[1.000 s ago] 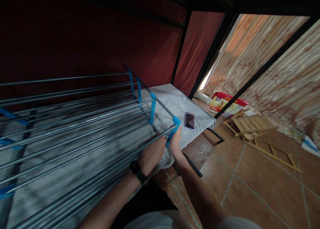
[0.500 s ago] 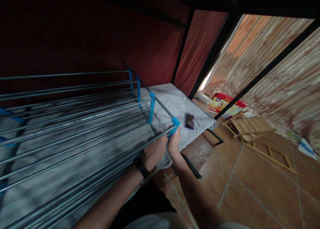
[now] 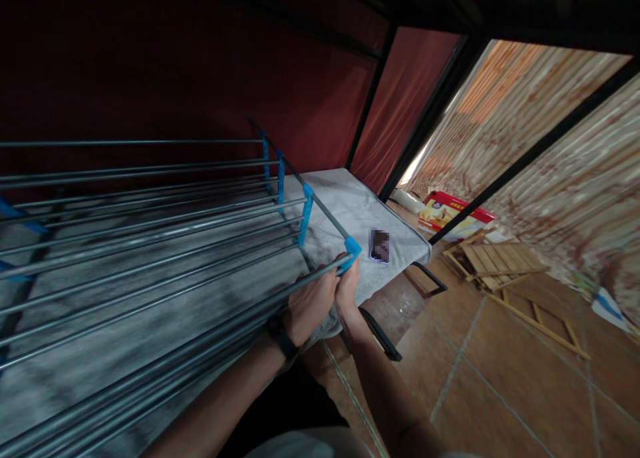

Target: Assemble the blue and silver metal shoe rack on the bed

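A metal drying rack (image 3: 165, 238) with long grey rods and blue plastic joints lies across a bed covered by a grey sheet (image 3: 350, 208). My left hand (image 3: 310, 305), with a dark watch on the wrist, is closed round the nearest rod close to its right end. Beside it, my right hand (image 3: 347, 288) grips the blue corner joint (image 3: 351, 251) of the rack. A phone (image 3: 379, 245) lies on the sheet just beyond that corner.
Dark red curtains hang behind the bed, inside a black metal frame. On the tiled floor (image 3: 490, 385) to the right lie a folded wooden frame (image 3: 500, 261) and a red and yellow box (image 3: 450, 213). A patterned curtain covers the right wall.
Both hands stay on the rack's near right corner. My view has shifted slightly, and the hands sit closer together than a second ago.
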{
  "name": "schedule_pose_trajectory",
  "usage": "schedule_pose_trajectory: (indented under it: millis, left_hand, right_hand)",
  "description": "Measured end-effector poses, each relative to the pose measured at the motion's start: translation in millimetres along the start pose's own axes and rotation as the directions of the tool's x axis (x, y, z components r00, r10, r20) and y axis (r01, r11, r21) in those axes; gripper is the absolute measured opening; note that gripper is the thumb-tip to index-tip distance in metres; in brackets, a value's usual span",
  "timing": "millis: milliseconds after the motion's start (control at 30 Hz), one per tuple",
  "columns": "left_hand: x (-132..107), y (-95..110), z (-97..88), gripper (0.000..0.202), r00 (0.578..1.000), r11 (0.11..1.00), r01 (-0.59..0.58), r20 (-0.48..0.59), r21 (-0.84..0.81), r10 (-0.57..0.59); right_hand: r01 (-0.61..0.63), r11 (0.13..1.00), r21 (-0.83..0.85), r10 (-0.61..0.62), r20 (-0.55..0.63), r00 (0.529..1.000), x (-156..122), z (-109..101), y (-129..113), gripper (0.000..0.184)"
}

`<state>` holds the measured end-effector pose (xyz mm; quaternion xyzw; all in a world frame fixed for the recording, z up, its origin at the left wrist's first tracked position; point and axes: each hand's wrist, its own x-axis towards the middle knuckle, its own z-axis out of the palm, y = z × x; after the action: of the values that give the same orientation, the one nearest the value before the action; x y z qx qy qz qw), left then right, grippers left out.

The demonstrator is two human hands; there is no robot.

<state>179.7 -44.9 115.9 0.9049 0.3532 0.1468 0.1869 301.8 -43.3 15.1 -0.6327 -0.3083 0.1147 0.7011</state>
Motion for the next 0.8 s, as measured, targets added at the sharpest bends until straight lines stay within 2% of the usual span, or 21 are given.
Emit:
schedule_pose_trajectory:
  millis: [167, 300, 533, 633, 800]
  left_hand:
    - [-2, -4, 3.5, 0.039, 1.000, 0.999, -0.007, 0.019, -0.040, 0.008]
    - [-3, -6, 4.7, 0.039, 0.999, 0.999, 0.027, 0.045, -0.035, -0.025]
    - [-3, -4, 3.2, 0.036, 0.995, 0.999, 0.031, 0.100, -0.041, -0.027]
    - [-3, -4, 2.5, 0.033, 0.996, 1.000, 0.005, 0.087, -0.026, -0.002]
    - [-2, -4, 1.8, 0.036, 0.993, 0.999, 0.034, 0.113, -0.010, -0.032]
  right_hand:
    - [-0.044, 0.999, 0.022, 0.045, -0.023, 0.999, 0, 1, -2, 0.031]
    - [-0.052, 0.999, 0.005, 0.053, -0.013, 0.999, 1, 1, 1, 0.037]
    - [-0.021, 0.999, -0.045, 0.021, -0.008, 1.000, 0, -2, 2, 0.032]
    - [-0.005, 0.998, -0.063, 0.005, -0.007, 1.000, -2, -2, 4, 0.032]
    - [0.014, 0.993, -0.114, -0.015, -0.005, 1.000, -6, -3, 9, 0.031]
